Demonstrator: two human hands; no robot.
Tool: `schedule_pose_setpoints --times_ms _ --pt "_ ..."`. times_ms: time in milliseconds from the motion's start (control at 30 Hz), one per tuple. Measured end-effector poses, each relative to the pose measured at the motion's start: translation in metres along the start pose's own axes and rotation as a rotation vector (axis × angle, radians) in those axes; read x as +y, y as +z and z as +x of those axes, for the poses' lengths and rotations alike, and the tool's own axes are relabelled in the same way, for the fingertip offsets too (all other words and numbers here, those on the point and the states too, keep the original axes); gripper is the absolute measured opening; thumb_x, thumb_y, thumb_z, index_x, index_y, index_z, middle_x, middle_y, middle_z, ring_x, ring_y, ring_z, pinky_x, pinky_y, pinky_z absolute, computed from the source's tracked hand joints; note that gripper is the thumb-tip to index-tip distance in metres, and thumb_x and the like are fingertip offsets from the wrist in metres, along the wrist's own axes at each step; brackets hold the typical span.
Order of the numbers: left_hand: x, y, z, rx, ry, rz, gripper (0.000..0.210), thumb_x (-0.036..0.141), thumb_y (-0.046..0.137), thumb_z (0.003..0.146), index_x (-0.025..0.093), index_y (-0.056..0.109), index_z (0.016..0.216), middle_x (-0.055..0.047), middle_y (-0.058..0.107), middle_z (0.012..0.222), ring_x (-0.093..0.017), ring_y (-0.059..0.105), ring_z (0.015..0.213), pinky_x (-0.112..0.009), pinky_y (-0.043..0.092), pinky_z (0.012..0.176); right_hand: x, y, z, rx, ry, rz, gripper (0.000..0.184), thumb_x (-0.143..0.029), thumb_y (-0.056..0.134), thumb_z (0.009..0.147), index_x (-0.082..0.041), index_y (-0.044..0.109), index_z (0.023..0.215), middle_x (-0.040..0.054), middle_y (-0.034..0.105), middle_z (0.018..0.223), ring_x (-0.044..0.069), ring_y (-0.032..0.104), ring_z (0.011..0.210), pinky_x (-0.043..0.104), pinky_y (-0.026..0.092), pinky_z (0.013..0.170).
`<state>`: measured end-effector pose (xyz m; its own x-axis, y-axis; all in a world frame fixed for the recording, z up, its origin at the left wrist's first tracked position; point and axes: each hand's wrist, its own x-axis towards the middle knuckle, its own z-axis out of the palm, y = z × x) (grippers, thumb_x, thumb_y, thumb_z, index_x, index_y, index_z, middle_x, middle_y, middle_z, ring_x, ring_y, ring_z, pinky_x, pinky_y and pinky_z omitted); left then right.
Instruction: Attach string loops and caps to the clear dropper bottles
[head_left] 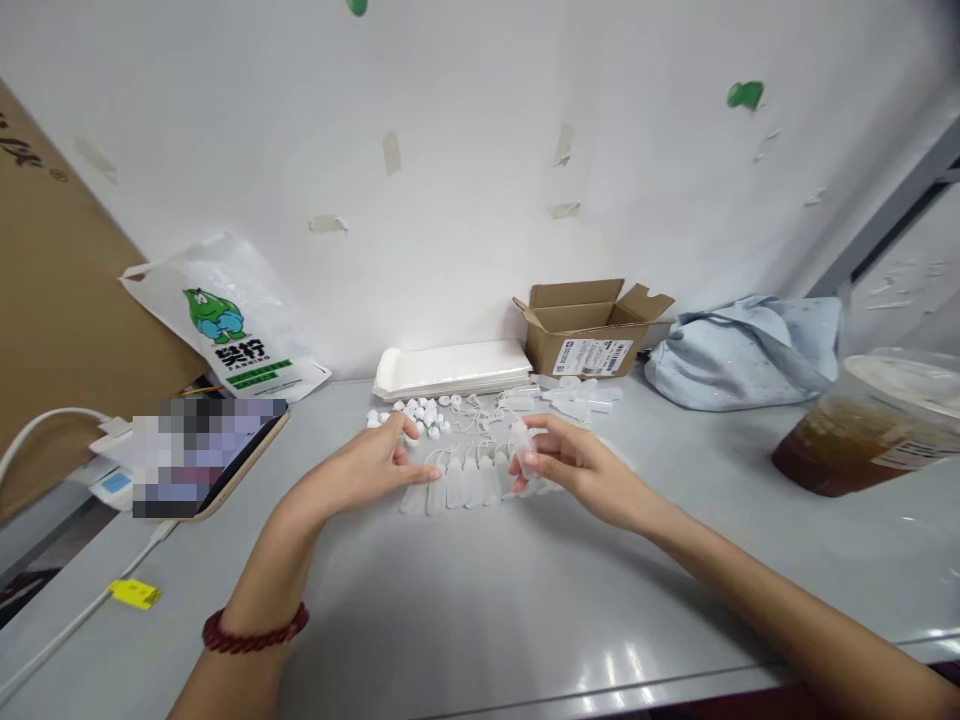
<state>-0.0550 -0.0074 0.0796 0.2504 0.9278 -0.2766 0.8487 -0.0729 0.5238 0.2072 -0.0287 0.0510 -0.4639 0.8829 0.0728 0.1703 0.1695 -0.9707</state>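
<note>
My right hand (581, 465) pinches a small translucent plastic tube (520, 438) between thumb and fingers, upright above the table. A row of similar clear tubes (469, 482), with thin loops at their tops, lies flat between my hands. My left hand (371, 465) is at the row's left end, thumb and forefinger apart. Its thumb tip is by the leftmost tubes, and its forefinger reaches a pile of small white caps (424, 412). Loose whitish loops (480, 415) lie behind the row. More clear tubes (581, 400) lie in a heap behind my right hand.
Against the wall are a stack of white trays (454, 368) and an open cardboard box (589, 335). On the left are a phone (251, 455), a cable and a printed plastic bag (236, 320). A blue cloth bag (742, 355) and a cup of drink (862, 430) stand right.
</note>
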Motion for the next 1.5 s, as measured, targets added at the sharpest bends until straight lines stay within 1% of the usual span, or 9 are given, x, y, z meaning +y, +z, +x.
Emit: schedule_pose_setpoints --times_ms 67,200,433,667,833,1000,1200,1367,1500 --pt "0.011 0.007 -0.001 0.136 0.070 -0.059 0.045 0.058 0.054 0.077 0.021 0.045 0.100 0.000 0.059 0.077 -0.021 0.058 0.073 -0.031 0.042 0.063 -0.001 0.003 0.001 -0.044 0.023 0.133 0.034 -0.039 0.055 0.086 -0.019 0.046 0.112 0.0061 0.069 0.087 0.020 0.068 0.079 0.038 0.048 0.080" --pt "0.037 0.028 -0.004 0.177 0.293 -0.176 0.030 0.047 0.057 0.081 0.022 0.050 0.095 -0.001 0.060 0.083 -0.019 0.059 0.077 -0.030 0.046 0.066 0.001 0.010 0.002 -0.024 0.058 0.260 0.033 -0.040 0.061 0.083 -0.021 0.047 0.105 0.0027 0.069 0.082 0.020 0.069 0.079 0.040 0.046 0.084" --pt "0.055 0.058 -0.004 0.290 0.538 -0.005 0.035 0.034 0.062 0.082 0.023 0.050 0.113 -0.005 0.057 0.104 -0.020 0.058 0.085 -0.032 0.047 0.067 0.004 0.014 0.002 0.069 0.090 0.265 0.035 -0.038 0.068 0.076 -0.021 0.046 0.097 -0.0029 0.062 0.072 0.013 0.057 0.063 0.028 0.041 0.064" --pt "0.056 0.067 -0.003 0.324 0.545 0.058 0.034 0.027 0.063 0.081 0.022 0.048 0.110 -0.008 0.056 0.113 -0.025 0.057 0.099 -0.037 0.049 0.077 0.012 0.017 0.001 0.140 0.107 0.124 0.042 -0.045 0.071 0.074 -0.022 0.042 0.096 -0.0076 0.053 0.061 0.011 0.051 0.055 0.025 0.036 0.054" --pt "0.056 0.065 -0.001 0.336 0.541 -0.054 0.040 0.030 0.067 0.078 0.023 0.046 0.112 -0.007 0.056 0.109 -0.024 0.056 0.096 -0.035 0.049 0.070 0.004 0.017 0.000 0.145 0.006 0.204 0.032 -0.047 0.054 0.087 -0.020 0.052 0.103 0.0018 0.065 0.077 0.017 0.063 0.075 0.034 0.048 0.073" --pt "0.054 0.069 0.004 0.391 0.527 -0.131 0.047 0.035 0.071 0.075 0.024 0.045 0.112 -0.007 0.055 0.113 -0.025 0.055 0.102 -0.037 0.050 0.076 0.003 0.012 0.001 0.131 -0.004 0.337 0.032 -0.044 0.059 0.084 -0.019 0.064 0.103 0.0056 0.070 0.088 0.021 0.068 0.079 0.037 0.052 0.075" --pt "0.054 0.081 0.006 0.559 0.565 -0.091 0.075 0.031 0.073 0.072 0.023 0.028 0.132 -0.013 0.048 0.125 -0.030 0.048 0.116 -0.045 0.048 0.088 0.006 0.015 -0.001 0.216 0.099 0.347 0.029 -0.042 0.063 0.081 -0.018 0.061 0.097 0.0028 0.070 0.078 0.018 0.068 0.071 0.033 0.050 0.070" --pt "0.053 0.079 0.004 0.660 0.769 0.120 0.056 0.023 0.064 0.081 0.019 0.037 0.130 -0.012 0.052 0.126 -0.029 0.043 0.120 -0.047 0.042 0.099 0.001 0.019 -0.002 0.258 0.076 0.306 0.030 -0.045 0.064 0.080 -0.019 0.057 0.094 0.0032 0.069 0.081 0.020 0.069 0.074 0.033 0.051 0.072" --pt "0.050 0.072 0.001 0.617 0.794 0.164 0.041 0.022 0.061 0.083 0.019 0.047 0.121 -0.010 0.059 0.118 -0.028 0.045 0.114 -0.046 0.044 0.095 0.004 0.024 -0.001 0.301 0.055 0.307 0.032 -0.049 0.064 0.079 -0.020 0.055 0.091 0.0032 0.068 0.083 0.020 0.069 0.074 0.033 0.052 0.072"
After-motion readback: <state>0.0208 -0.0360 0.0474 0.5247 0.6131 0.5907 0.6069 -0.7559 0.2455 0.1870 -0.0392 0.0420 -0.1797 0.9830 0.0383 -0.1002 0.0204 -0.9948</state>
